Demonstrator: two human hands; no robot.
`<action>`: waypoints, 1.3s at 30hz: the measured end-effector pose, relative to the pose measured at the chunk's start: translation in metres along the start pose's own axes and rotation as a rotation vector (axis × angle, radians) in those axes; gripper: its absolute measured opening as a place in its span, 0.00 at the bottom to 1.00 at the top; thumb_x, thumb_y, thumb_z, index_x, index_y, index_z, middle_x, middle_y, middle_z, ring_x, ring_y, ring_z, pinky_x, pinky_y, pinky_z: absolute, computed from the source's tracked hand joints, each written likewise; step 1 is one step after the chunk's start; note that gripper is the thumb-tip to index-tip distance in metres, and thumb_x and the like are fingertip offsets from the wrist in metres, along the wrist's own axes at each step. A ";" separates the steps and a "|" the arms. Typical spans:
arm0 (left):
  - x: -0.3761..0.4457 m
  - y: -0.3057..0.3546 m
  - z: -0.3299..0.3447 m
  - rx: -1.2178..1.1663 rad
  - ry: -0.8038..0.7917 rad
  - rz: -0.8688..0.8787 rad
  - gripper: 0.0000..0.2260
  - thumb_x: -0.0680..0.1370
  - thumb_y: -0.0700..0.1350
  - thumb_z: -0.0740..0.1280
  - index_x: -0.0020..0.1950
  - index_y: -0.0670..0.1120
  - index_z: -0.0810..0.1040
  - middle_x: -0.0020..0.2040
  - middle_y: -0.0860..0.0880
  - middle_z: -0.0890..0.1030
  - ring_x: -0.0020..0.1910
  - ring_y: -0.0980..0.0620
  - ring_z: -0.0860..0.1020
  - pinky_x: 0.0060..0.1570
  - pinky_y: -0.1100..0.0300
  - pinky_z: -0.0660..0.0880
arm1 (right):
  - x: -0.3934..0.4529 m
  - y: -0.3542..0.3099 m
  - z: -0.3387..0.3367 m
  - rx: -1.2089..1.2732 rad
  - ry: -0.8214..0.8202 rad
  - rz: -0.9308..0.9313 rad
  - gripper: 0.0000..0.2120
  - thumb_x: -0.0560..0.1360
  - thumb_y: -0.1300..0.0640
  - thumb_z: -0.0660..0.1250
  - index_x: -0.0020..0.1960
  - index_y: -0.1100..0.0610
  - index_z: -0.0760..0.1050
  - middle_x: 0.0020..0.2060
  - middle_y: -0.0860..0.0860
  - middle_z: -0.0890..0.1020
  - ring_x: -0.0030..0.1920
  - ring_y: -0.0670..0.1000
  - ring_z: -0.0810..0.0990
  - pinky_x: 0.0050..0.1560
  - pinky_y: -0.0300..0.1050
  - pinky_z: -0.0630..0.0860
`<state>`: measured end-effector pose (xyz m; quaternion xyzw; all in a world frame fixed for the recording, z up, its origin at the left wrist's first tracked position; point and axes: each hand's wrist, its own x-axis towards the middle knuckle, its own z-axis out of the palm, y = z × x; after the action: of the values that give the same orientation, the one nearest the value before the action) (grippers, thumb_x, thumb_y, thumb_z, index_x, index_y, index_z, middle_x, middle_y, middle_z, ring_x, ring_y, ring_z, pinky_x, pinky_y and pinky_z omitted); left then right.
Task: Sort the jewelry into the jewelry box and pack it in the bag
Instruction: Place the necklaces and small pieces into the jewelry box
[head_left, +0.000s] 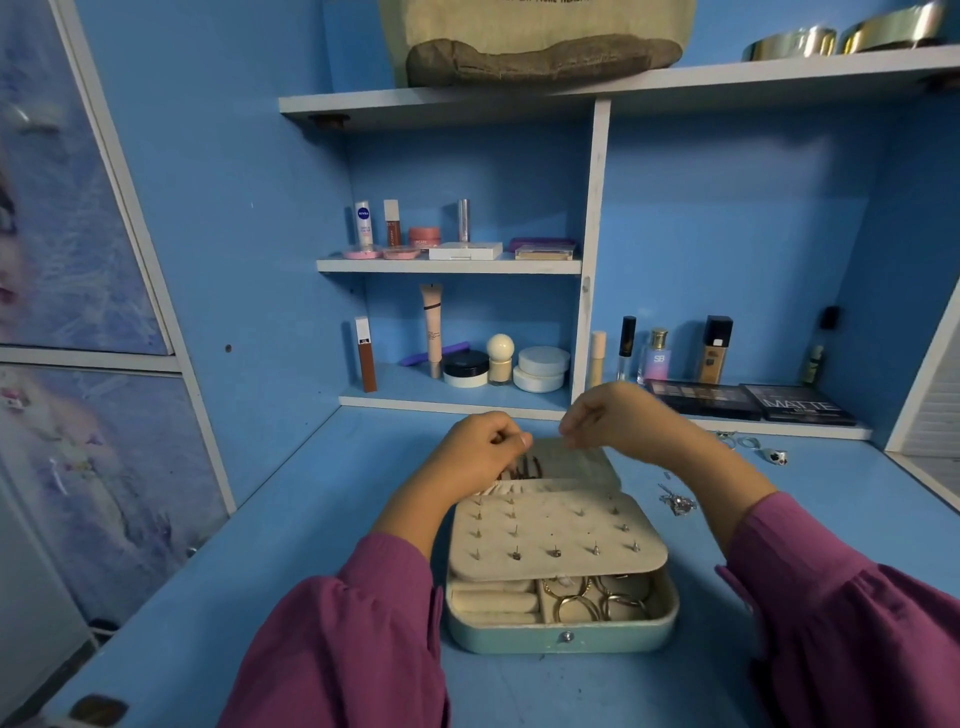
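Jewelry box (561, 631) on desk (311, 519), loose jewelry (675, 503) to right.

Pale teal hard-shell jewelry box (563, 636): smooth, slight sheen; cream earring panel (556, 535) inside looks soft, matt, velvety. Gold metal hoops (576, 603) glossy. Painted blue desk (311, 519) matt, scuffed; beige woven bag (535, 41) coarse; magenta cloth sleeves (363, 639) matt.

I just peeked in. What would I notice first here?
First, the open jewelry box in the middle of the blue desk, with gold rings inside. Both hands, the left hand and the right hand, hover over its back. Makeup fills the shelves behind.
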<state>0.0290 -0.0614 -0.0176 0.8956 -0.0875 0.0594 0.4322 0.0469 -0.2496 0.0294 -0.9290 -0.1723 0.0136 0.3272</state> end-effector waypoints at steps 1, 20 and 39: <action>0.001 -0.001 0.001 -0.031 0.023 -0.006 0.06 0.79 0.48 0.64 0.45 0.49 0.77 0.39 0.51 0.81 0.39 0.54 0.78 0.42 0.58 0.74 | -0.001 0.004 -0.009 0.019 0.018 0.003 0.05 0.71 0.60 0.73 0.41 0.50 0.81 0.42 0.48 0.84 0.46 0.49 0.81 0.53 0.46 0.78; 0.001 0.002 0.000 -0.270 0.118 -0.066 0.07 0.79 0.46 0.65 0.48 0.47 0.81 0.40 0.52 0.82 0.33 0.56 0.71 0.33 0.66 0.69 | -0.006 0.052 -0.020 -0.459 -0.182 0.367 0.14 0.71 0.56 0.69 0.28 0.56 0.74 0.22 0.46 0.76 0.27 0.46 0.72 0.32 0.37 0.68; 0.005 0.054 -0.007 -0.380 -0.055 0.133 0.06 0.77 0.39 0.68 0.52 0.45 0.80 0.48 0.49 0.84 0.48 0.58 0.82 0.51 0.71 0.74 | -0.026 -0.016 -0.078 0.473 0.291 0.057 0.08 0.75 0.60 0.65 0.42 0.64 0.80 0.31 0.49 0.84 0.29 0.43 0.77 0.37 0.39 0.71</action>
<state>0.0225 -0.0896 0.0288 0.7916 -0.1678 0.0458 0.5858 0.0281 -0.2932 0.0979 -0.8235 -0.0893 -0.0707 0.5558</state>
